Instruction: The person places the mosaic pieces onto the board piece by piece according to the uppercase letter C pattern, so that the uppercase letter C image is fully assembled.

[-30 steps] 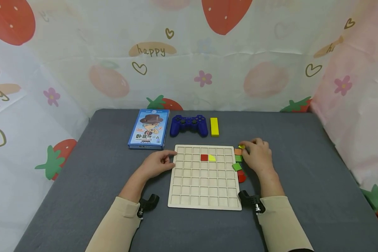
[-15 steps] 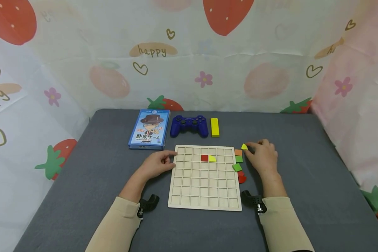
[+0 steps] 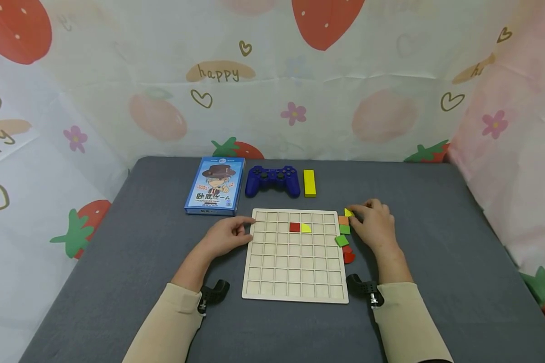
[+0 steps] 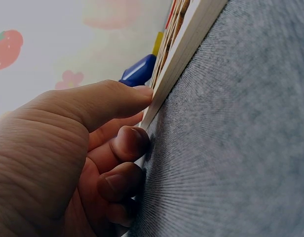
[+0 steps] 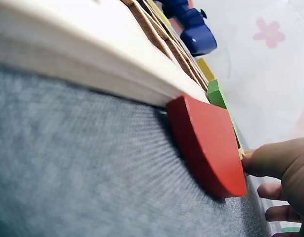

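A pale wooden grid board (image 3: 281, 262) lies on the grey cloth. One red square tile (image 3: 294, 227) and a yellow quarter-round tile (image 3: 306, 228) sit side by side in its cells. My left hand (image 3: 224, 238) holds the board's left edge, thumb at the rim in the left wrist view and lower fingers curled. Beyond the far right corner, my right hand (image 3: 376, 224) pinches a small yellow tile (image 3: 347, 212) between thumb and forefinger. Along the right edge lie an orange tile (image 3: 343, 220), two green tiles (image 3: 344, 229) and red tiles, one a thick curved-sided piece (image 5: 209, 143).
Behind the board stand a blue game box (image 3: 215, 185), a dark blue game controller (image 3: 272, 181) and a yellow block (image 3: 309, 183). The table's far edge meets a printed cloth backdrop (image 3: 327, 126). Each wrist wears a black camera mount (image 3: 215, 292).
The right hand with the yellow tile shifts a little right, then back left toward the orange tile. The left hand and the board stay put.
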`<action>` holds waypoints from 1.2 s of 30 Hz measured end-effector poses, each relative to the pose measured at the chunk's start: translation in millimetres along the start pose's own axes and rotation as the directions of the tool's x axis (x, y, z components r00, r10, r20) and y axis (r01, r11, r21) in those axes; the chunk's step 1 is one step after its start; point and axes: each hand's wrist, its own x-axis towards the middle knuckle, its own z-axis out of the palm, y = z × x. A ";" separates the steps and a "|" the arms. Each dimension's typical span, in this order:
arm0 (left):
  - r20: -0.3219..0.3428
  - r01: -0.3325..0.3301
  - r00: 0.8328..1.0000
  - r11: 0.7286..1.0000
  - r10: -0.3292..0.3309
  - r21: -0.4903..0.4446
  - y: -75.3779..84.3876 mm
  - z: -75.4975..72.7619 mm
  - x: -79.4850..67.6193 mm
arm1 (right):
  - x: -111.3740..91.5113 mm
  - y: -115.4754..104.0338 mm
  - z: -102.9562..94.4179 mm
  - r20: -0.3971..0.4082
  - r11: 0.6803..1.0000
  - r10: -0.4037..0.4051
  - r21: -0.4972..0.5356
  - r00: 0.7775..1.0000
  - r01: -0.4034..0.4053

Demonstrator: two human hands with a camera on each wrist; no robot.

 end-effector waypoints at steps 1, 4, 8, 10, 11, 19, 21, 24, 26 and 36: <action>-0.001 -0.003 1.000 1.000 0.003 0.000 0.0 -0.1 -0.2 | 0.0 0.2 0.0 0.001 1.000 -0.002 0.003 1.000 0.002; 0.000 -0.010 1.000 1.000 0.010 -0.001 -0.6 -0.1 -0.6 | 0.0 1.2 0.2 0.018 1.000 -0.021 -0.008 1.000 0.021; -0.001 -0.013 1.000 1.000 0.013 -0.010 -0.8 0.2 -1.0 | 0.1 1.7 0.4 0.055 0.999 -0.048 -0.021 0.997 0.049; -0.002 -0.014 1.000 1.000 0.014 -0.011 -0.8 0.5 -1.1 | 0.4 1.8 0.4 0.062 0.998 -0.053 -0.021 0.997 0.055; -0.003 -0.014 1.000 1.000 0.014 -0.011 -0.4 0.6 -1.2 | 0.5 1.9 0.5 0.062 0.999 -0.049 -0.017 0.997 0.051; -0.003 -0.012 1.000 1.000 0.012 0.000 -3.4 0.9 -0.3 | 1.9 4.7 -6.3 0.038 1.000 0.008 -0.004 0.999 -0.008; -0.003 -0.010 1.000 1.000 0.010 0.000 -3.2 1.0 -0.1 | 2.0 5.4 -10.8 0.039 0.999 0.026 0.019 0.999 -0.026; -0.008 -0.006 1.000 1.000 0.006 0.003 -3.4 1.0 0.6 | 1.8 5.9 -16.8 0.051 0.995 0.068 0.064 0.996 -0.071; -0.013 -0.003 1.000 1.000 0.003 0.006 -3.4 1.2 1.1 | 1.6 5.5 -19.0 0.054 0.994 0.085 0.069 0.995 -0.089; -0.018 -0.001 1.000 1.000 0.001 -0.004 -3.6 1.6 2.2 | 3.2 4.5 -20.3 0.123 0.987 0.019 0.153 0.992 -0.038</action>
